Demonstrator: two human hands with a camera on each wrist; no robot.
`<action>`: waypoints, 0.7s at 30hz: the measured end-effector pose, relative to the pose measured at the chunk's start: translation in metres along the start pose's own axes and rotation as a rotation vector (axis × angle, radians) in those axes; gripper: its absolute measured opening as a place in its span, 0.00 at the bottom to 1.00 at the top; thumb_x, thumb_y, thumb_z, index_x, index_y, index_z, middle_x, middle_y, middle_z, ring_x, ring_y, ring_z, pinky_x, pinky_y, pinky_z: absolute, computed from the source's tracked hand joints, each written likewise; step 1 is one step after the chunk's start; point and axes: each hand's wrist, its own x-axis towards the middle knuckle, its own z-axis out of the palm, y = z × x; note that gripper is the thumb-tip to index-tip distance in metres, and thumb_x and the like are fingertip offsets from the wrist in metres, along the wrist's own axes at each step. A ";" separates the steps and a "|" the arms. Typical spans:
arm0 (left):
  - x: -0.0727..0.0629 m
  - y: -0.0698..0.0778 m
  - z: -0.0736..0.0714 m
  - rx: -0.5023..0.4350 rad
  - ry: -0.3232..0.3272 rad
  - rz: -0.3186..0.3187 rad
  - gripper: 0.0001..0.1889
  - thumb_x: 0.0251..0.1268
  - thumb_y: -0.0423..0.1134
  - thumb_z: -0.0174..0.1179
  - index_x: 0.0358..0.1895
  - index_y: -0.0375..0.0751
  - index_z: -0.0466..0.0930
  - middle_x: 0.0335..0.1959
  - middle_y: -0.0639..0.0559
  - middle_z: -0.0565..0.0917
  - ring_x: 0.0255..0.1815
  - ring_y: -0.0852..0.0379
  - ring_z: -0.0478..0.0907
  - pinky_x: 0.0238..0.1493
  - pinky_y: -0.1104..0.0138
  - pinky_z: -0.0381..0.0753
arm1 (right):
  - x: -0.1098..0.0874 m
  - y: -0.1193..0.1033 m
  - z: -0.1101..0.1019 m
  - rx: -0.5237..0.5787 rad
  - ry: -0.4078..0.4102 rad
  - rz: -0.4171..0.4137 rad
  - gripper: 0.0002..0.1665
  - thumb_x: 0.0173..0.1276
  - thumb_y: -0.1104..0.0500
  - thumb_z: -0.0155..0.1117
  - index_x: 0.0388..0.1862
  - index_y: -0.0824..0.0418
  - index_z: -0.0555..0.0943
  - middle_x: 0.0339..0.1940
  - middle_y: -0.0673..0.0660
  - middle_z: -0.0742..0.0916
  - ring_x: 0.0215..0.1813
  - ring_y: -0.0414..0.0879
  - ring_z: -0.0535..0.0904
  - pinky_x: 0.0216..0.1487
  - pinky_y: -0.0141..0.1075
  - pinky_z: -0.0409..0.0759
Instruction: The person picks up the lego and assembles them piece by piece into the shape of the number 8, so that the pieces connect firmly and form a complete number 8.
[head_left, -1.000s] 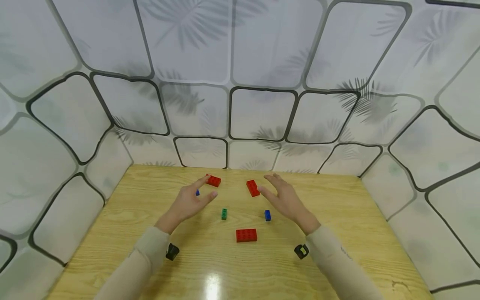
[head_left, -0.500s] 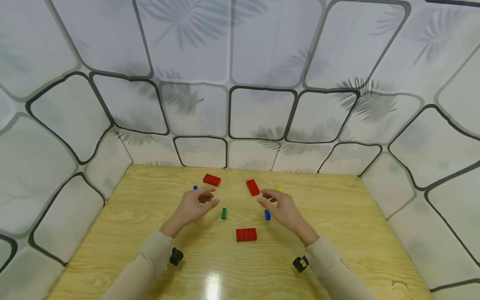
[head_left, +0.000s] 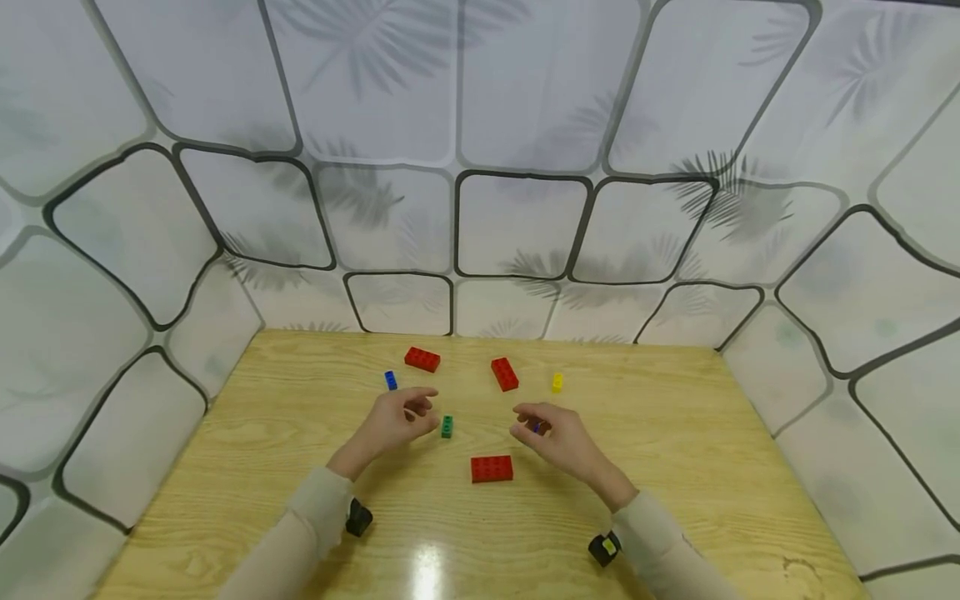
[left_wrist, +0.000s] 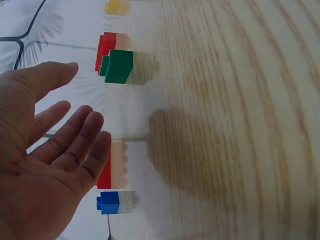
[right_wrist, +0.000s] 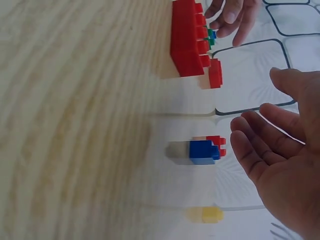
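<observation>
My left hand (head_left: pixel 392 423) hovers over the table with loosely bent fingers and holds nothing. Just right of its fingertips lies a small green toy brick (head_left: pixel 447 427), which the left wrist view shows apart from the hand. Beyond that hand lies a small blue brick (head_left: pixel 391 381). My right hand (head_left: pixel 561 439) hangs above a second small blue brick (right_wrist: pixel 202 150), which it partly hides in the head view; a gap shows between them in the right wrist view. In front, between the hands, lies a large red brick (head_left: pixel 492 469).
Two more red bricks (head_left: pixel 422 360) (head_left: pixel 505 374) lie toward the back of the wooden table (head_left: pixel 465 542). A small yellow brick (head_left: pixel 557 382) sits at the back right. A patterned curtain-like wall (head_left: pixel 525 225) stands behind and at both sides.
Both hands have drawn back toward the person and their fingers have bent more. The yellow brick and the left blue brick have come into sight; the right blue brick is now mostly covered.
</observation>
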 end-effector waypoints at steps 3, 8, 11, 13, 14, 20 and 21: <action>0.001 -0.004 0.002 -0.002 -0.025 -0.028 0.25 0.68 0.37 0.71 0.66 0.32 0.81 0.49 0.41 0.88 0.49 0.49 0.85 0.54 0.53 0.86 | -0.004 0.005 0.004 0.006 -0.025 -0.025 0.23 0.76 0.52 0.69 0.60 0.67 0.85 0.44 0.53 0.91 0.41 0.37 0.82 0.43 0.31 0.83; 0.002 -0.008 0.005 0.015 -0.055 -0.073 0.26 0.68 0.38 0.72 0.67 0.35 0.81 0.49 0.45 0.88 0.50 0.51 0.84 0.55 0.54 0.86 | -0.008 0.007 0.009 0.017 -0.079 -0.014 0.22 0.76 0.53 0.70 0.59 0.66 0.85 0.41 0.50 0.90 0.40 0.34 0.81 0.42 0.30 0.82; 0.002 -0.009 0.006 0.016 -0.056 -0.075 0.26 0.67 0.39 0.73 0.66 0.35 0.82 0.49 0.46 0.88 0.51 0.51 0.84 0.57 0.53 0.85 | -0.010 0.007 0.011 0.018 -0.102 -0.015 0.21 0.75 0.53 0.70 0.59 0.66 0.85 0.40 0.49 0.89 0.40 0.35 0.80 0.42 0.31 0.82; 0.002 -0.010 0.007 0.012 -0.055 -0.075 0.26 0.67 0.39 0.73 0.66 0.36 0.82 0.48 0.47 0.88 0.51 0.51 0.84 0.57 0.52 0.84 | -0.011 0.007 0.012 0.021 -0.116 -0.015 0.21 0.75 0.54 0.71 0.59 0.66 0.85 0.40 0.49 0.89 0.40 0.35 0.81 0.43 0.31 0.82; 0.002 -0.011 0.008 0.011 -0.054 -0.076 0.26 0.67 0.39 0.73 0.66 0.36 0.82 0.48 0.47 0.88 0.51 0.51 0.83 0.57 0.53 0.84 | -0.011 0.007 0.012 0.022 -0.124 -0.014 0.21 0.74 0.54 0.71 0.59 0.66 0.85 0.41 0.50 0.89 0.40 0.35 0.81 0.43 0.31 0.82; 0.004 -0.015 0.012 0.017 -0.067 -0.080 0.26 0.66 0.40 0.74 0.66 0.38 0.82 0.47 0.50 0.88 0.49 0.55 0.82 0.55 0.59 0.82 | -0.014 0.011 0.016 0.048 -0.186 0.033 0.24 0.75 0.52 0.71 0.61 0.65 0.84 0.43 0.49 0.89 0.42 0.33 0.80 0.45 0.30 0.82; 0.004 -0.015 0.013 0.020 -0.069 -0.080 0.27 0.66 0.40 0.74 0.66 0.39 0.82 0.47 0.51 0.88 0.49 0.56 0.81 0.54 0.60 0.81 | -0.015 0.011 0.016 0.054 -0.193 0.038 0.24 0.75 0.52 0.71 0.62 0.65 0.84 0.44 0.49 0.89 0.43 0.33 0.80 0.45 0.30 0.82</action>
